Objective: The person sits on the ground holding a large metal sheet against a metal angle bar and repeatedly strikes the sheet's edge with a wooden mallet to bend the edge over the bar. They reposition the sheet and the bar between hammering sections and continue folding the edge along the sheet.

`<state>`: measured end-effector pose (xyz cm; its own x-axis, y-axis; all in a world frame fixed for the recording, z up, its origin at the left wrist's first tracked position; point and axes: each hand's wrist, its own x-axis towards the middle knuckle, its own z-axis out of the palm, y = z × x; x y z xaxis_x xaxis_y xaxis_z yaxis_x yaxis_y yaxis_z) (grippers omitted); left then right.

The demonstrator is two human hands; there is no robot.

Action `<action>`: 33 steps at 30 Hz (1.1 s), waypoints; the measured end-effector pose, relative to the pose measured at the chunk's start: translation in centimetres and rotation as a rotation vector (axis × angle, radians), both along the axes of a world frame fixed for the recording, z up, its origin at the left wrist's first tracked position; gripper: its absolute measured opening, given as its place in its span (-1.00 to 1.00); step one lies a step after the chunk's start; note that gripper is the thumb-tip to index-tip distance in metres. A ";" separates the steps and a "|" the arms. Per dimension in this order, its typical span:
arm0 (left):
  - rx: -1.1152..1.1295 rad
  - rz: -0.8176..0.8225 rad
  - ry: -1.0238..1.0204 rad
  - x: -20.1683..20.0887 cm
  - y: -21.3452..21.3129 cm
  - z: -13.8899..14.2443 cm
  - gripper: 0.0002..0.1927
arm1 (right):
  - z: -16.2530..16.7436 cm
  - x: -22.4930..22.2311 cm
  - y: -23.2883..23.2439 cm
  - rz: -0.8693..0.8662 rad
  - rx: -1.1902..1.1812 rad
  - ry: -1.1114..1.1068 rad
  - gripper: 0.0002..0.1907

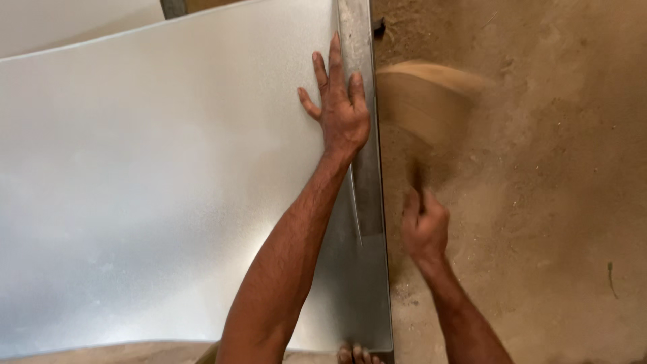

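Note:
A large grey metal sheet (pixel 148 175) lies flat below me, with a folded steel strip (pixel 367 202) running along its right edge. My left hand (pixel 340 101) presses flat on the sheet beside that fold, fingers spread and pointing away. To the right of the edge, my right hand (pixel 424 226) grips the handle of a wooden mallet (pixel 421 101). The mallet's head is motion-blurred, just right of the folded strip.
Sandy dirt floor (pixel 539 202) fills the right side. The toes of a foot (pixel 357 354) rest on the strip at the bottom edge. A second pale sheet (pixel 60 23) shows at the top left.

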<state>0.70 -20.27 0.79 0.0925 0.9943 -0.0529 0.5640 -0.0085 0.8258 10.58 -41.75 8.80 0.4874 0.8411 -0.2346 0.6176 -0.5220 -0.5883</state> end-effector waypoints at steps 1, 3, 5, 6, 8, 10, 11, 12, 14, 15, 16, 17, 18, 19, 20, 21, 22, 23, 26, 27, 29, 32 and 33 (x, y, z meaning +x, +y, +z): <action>0.000 0.000 0.008 0.0 0.1 0.0 -0.38 | 0.0 0.3 0.6 -0.090 0.062 0.119 -0.42; 0.014 -0.001 0.017 -0.1 0.3 -0.1 -0.36 | 0.2 0.8 1.7 -0.262 0.168 0.370 -0.42; 0.012 -0.016 0.012 0.0 0.4 -0.1 -0.34 | 0.7 1.0 2.7 -0.192 0.090 0.304 -0.40; 0.000 -0.011 0.022 0.0 0.5 -0.1 -0.32 | 1.0 1.0 3.2 -0.153 0.060 0.270 -0.39; -0.023 -0.007 0.036 0.0 0.6 0.2 -0.28 | 1.7 0.8 4.2 -0.080 0.001 0.196 -0.36; -0.020 -0.008 0.043 -0.1 0.7 0.6 -0.22 | 2.4 0.7 5.0 -0.105 0.140 0.209 -0.37; -0.031 -0.012 0.052 -0.1 0.7 0.9 -0.18 | 2.7 0.7 5.4 -0.175 0.277 0.266 -0.40; -0.038 -0.018 0.033 -0.2 0.6 1.2 -0.09 | 2.9 0.7 5.8 -0.248 0.396 0.323 -0.42; -0.049 -0.037 -0.015 -0.4 0.6 1.8 0.14 | 3.3 0.8 6.6 -0.190 0.282 0.299 -0.41; -0.040 -0.048 -0.003 -0.5 0.6 2.2 0.22 | 3.3 0.9 7.1 -0.158 0.238 0.285 -0.41; -0.029 -0.059 0.006 -0.6 0.6 2.5 0.30 | 3.3 1.0 7.5 -0.127 0.196 0.268 -0.41; -0.004 -0.063 0.018 -0.7 0.7 2.7 0.38 | 3.2 1.0 8.0 -0.088 0.167 0.255 -0.40; -0.024 -0.054 0.019 -0.7 0.8 3.0 0.42 | 3.1 1.0 8.5 -0.048 0.133 0.245 -0.40; -0.057 -0.055 0.022 -0.7 0.8 3.3 0.46 | 3.0 1.0 9.0 -0.118 0.283 0.260 -0.41; -0.102 -0.055 0.026 -0.7 0.9 3.5 0.50 | 2.8 0.9 9.5 -0.190 0.419 0.274 -0.42; -0.100 -0.056 0.012 -0.7 0.9 3.7 0.50 | 2.7 0.9 9.9 -0.263 0.553 0.285 -0.42; -0.087 -0.059 -0.005 -0.7 0.9 3.8 0.51 | 2.6 0.9 10.3 -0.139 0.490 0.183 -0.42; -0.067 -0.061 -0.023 -0.8 0.9 3.9 0.51 | 2.5 1.0 10.7 -0.014 0.430 0.081 -0.42; -0.096 -0.060 -0.059 -0.8 0.9 4.1 0.47 | 2.5 1.3 12.0 -0.018 0.265 0.193 -0.42; -0.083 -0.066 -0.045 -0.8 0.9 4.1 0.47 | 2.5 1.5 12.5 -0.087 0.214 0.301 -0.42; -0.093 -0.061 -0.015 -0.8 0.9 4.2 0.46 | 2.6 1.8 13.3 -0.184 0.542 0.308 -0.40; -0.094 -0.053 -0.021 -0.8 1.1 4.5 0.45 | 2.3 2.0 14.2 0.020 0.464 0.048 -0.39; -0.091 -0.051 -0.020 -0.8 1.2 4.6 0.46 | 2.1 2.0 14.4 0.154 0.343 -0.074 -0.38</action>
